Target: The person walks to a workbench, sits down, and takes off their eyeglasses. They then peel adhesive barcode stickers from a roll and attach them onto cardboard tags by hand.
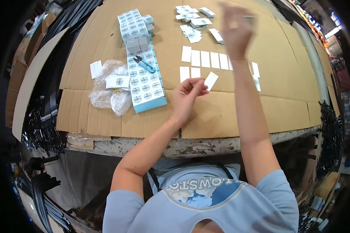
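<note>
My left hand [188,97] is closed in a pinch on the lower corner of a tilted white tag [211,80], just above the cardboard. Raised over the far right part of the table, my right hand [238,33] is smeared by motion. A thin pale sliver shows at its fingers, too blurred to name. Between the hands lie rows of blank white tags [205,59], partly covered by my right forearm. A long strip of barcode stickers [146,83] lies to the left, with blue thread snips [145,64] and a grey block [138,44] on it.
Several piles of white tags [200,22] sit at the back. Clear plastic bags [105,91] with a barcoded tag [118,81] on them lie left of the strip. Cardboard [217,112] covers the table, and bundles of black straps [41,128] hang at the left edge.
</note>
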Motion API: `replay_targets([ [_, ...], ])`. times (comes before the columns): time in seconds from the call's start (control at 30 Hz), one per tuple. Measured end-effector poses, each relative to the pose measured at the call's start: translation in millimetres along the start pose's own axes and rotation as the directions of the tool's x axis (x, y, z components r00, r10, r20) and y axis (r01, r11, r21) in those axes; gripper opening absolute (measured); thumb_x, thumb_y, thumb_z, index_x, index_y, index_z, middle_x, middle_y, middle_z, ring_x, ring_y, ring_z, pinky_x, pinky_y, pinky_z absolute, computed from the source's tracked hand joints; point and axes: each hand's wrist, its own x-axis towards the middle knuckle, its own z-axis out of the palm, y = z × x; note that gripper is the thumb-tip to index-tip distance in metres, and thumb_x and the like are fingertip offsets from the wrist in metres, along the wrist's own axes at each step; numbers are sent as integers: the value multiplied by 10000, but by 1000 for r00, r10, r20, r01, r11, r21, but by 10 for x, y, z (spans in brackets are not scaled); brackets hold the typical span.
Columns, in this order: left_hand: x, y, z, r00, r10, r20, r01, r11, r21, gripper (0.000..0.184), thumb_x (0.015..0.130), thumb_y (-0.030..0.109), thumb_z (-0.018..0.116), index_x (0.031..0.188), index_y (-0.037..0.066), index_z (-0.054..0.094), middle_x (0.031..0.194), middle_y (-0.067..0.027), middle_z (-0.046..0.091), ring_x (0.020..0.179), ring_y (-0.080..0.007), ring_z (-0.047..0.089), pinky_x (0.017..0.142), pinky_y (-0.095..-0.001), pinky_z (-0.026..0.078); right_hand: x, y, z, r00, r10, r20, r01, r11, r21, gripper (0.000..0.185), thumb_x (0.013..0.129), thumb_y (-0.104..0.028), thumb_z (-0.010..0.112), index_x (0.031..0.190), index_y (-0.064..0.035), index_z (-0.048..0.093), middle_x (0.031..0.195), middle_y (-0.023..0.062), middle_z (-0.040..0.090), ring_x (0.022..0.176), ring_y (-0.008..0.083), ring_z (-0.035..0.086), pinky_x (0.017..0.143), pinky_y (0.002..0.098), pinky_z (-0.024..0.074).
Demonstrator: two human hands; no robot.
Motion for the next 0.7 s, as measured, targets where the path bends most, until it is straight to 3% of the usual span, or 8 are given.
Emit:
replay_targets([
  [0.03,-15,12,-5,1000,-6,8,6,1000,-1,260,900,192,593,1059,-15,602,873,-87,647,767,-142,636,741,-257,523,-230,4,76,921,21,389,28,992,-121,204,730,-118,685,933,-100,682,854,66,654,851,257,591,789,372,431],
  [0.1,-16,80,-38,988,96,-121,-84,991,103,227,906,189,584,1003,-13,618,804,-73,644,710,-129,627,685,-239,523,-778,76,112,846,-128,518,126,991,38,240,722,-125,694,961,-114,686,925,85,655,904,248,589,801,372,445],
  [0.17,-3,119,-39,981,112,-158,-97,991,96,227,912,197,574,988,-14,613,754,-61,632,670,-114,610,651,-233,524,-898,29,-91,846,-90,525,73,996,54,219,739,-84,674,957,-94,690,934,95,655,925,243,586,788,361,457],
  [0.23,-10,132,-55,965,193,-179,-181,980,80,232,917,208,565,978,-12,607,742,-59,624,643,-107,596,627,-234,524,-979,105,-322,801,192,568,-307,945,114,228,786,-31,631,1004,-80,676,961,81,658,918,246,593,807,354,481],
  [0.43,13,109,-32,963,176,-203,-152,980,125,248,923,237,557,959,-3,604,712,-45,603,592,-85,555,561,-212,485,-749,568,-1298,623,552,554,-533,818,-216,208,785,-42,648,992,-33,672,866,94,651,781,161,616,660,279,505],
  [0.5,-2,94,-26,967,172,-189,-148,979,137,243,920,233,560,958,-2,604,704,-40,599,588,-77,546,563,-208,479,-765,643,-1595,378,770,514,-531,635,-561,280,742,-147,696,972,7,658,821,150,622,793,234,613,701,339,488],
  [0.6,-30,54,42,982,130,-134,-111,984,137,230,916,219,567,945,-7,605,699,-41,598,588,-73,543,563,-204,471,-925,589,-1763,181,819,545,-542,545,-639,368,716,-210,724,978,37,645,793,157,611,782,251,601,707,353,480],
  [0.7,-60,42,97,988,133,-83,-115,976,186,224,913,211,572,934,-10,607,696,-41,597,592,-74,545,561,-203,470,-1190,580,-1705,399,721,567,-522,687,-506,358,725,-204,713,973,44,645,802,167,613,800,272,588,734,375,469],
])
